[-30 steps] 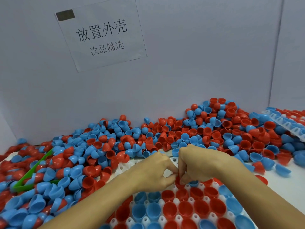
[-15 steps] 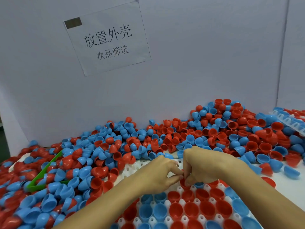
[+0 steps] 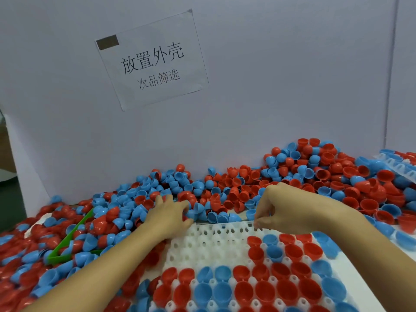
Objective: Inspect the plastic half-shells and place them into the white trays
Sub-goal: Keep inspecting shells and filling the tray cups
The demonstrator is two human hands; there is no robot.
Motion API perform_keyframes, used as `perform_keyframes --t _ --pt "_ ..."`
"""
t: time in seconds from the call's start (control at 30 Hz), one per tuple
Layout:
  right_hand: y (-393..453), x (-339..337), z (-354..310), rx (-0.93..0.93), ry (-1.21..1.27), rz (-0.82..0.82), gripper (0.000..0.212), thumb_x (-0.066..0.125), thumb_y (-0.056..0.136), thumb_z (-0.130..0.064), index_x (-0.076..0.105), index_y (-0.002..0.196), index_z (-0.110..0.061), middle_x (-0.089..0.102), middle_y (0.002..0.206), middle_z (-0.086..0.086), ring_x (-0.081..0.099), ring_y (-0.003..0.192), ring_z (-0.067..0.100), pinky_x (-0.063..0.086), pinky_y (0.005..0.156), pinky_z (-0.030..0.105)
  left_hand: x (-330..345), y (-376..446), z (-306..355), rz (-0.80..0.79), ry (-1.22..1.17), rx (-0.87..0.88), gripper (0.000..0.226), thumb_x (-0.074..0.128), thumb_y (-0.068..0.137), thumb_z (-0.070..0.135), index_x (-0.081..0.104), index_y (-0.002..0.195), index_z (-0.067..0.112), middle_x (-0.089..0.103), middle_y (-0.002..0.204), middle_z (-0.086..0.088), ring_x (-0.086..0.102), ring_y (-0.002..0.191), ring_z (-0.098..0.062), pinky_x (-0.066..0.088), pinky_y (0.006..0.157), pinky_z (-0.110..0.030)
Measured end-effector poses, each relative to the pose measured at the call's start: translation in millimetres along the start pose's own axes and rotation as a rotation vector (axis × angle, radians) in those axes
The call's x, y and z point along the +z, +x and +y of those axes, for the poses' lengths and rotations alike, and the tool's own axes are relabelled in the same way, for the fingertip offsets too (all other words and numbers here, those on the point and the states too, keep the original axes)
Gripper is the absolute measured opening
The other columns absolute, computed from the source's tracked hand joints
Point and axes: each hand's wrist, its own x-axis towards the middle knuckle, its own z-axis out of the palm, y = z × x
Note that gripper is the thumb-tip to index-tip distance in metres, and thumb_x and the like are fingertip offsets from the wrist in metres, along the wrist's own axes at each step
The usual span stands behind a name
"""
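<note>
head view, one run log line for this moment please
left hand: fingers reaching into shell pile | right hand: curled at far edge of white tray | tray: near rows filled, far rows empty

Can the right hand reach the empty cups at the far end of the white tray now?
Probably yes. The right hand hovers at the far edge of the white tray, and the empty cups lie just beside it, uncovered. Its fingers are curled, so it may hold something; I cannot tell.
</note>
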Motion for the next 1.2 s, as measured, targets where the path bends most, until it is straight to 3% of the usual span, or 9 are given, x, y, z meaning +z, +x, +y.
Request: perform_keyframes --t 0.23,0.37,0.53,0.67,0.87,1.03,1.2 --pt "-3.7 -5.9 -1.2 -0.015 0.004 0.027 0.014 0.065 0.095 -0.032 0.078 0.1 -0.03 0.07 0.089 -0.024 0.066 0.083 -0.001 0.058 0.078 0.021 5.5 22.2 19.8 0.129 -0.002 0.046 0.06 0.051 0.098 0.032 0.022 0.151 0.034 0.021 0.154 -0.012 0.023 0.141 -0.041 0.049 0.098 -0.05" --pt "-8.0 -12.5 0.2 -0.022 0.022 0.036 0.013 0.064 0.095 -0.034 0.076 0.093 -0.032 0.071 0.094 -0.021 0.067 0.086 0.0 0.057 0.08 0.022 0.3 37.9 37.2 0.01 0.062 0.09 0.075 0.056 0.09 0.053 0.013 0.152 0.048 0.008 0.163 -0.006 0.007 0.149 -0.041 0.037 0.105 -0.063" --pt "-10.5 -20.1 2.6 -0.021 0.046 0.04 0.016 0.062 0.096 -0.034 0.076 0.103 -0.031 0.074 0.101 -0.015 0.068 0.089 0.004 0.058 0.086 0.03 2.6 63.2 54.0 -0.216 0.024 0.097 0.093 0.066 0.085 0.05 0.005 0.155 0.048 -0.002 0.167 -0.008 0.002 0.149 -0.049 0.025 0.115 -0.066" --pt "-14.4 -25.8 6.7 -0.02 0.061 0.062 0.017 0.061 0.097 -0.036 0.075 0.105 -0.032 0.073 0.102 -0.015 0.069 0.088 0.004 0.059 0.084 0.029 12.5 80.6 66.8 -0.194 -0.039 -0.009 0.098 0.071 0.082 0.053 0.005 0.155 0.049 -0.013 0.166 -0.008 -0.006 0.148 -0.051 0.019 0.115 -0.069" --pt "-18.4 -32.6 13.2 -0.014 0.049 0.103 0.018 0.06 0.097 -0.036 0.075 0.107 -0.031 0.072 0.105 -0.019 0.064 0.087 -0.005 0.052 0.076 0.014 31.1 89.4 70.8 0.045 0.018 -0.095 0.085 0.064 0.088 0.051 0.013 0.155 0.044 0.009 0.166 -0.007 0.005 0.149 -0.042 0.027 0.108 -0.068" --pt "-19.1 -33.9 12.5 -0.013 0.065 0.094 0.019 0.059 0.098 -0.035 0.074 0.109 -0.032 0.071 0.103 -0.022 0.064 0.085 -0.007 0.05 0.068 0.011 31.9 84.7 66.0 0.175 0.073 -0.084 0.062 0.055 0.097 0.024 0.028 0.15 0.043 0.039 0.149 -0.008 0.024 0.142 -0.038 0.039 0.101 -0.063" --pt "-20.6 -35.9 11.1 -0.007 0.064 0.099 0.019 0.059 0.098 -0.036 0.074 0.109 -0.033 0.07 0.097 -0.023 0.064 0.082 -0.006 0.05 0.066 0.011 24.5 84.1 47.1 0.277 -0.165 -0.039 0.063 0.057 0.095 0.015 0.034 0.149 0.039 0.045 0.141 -0.011 0.035 0.134 -0.039 0.049 0.095 -0.05"
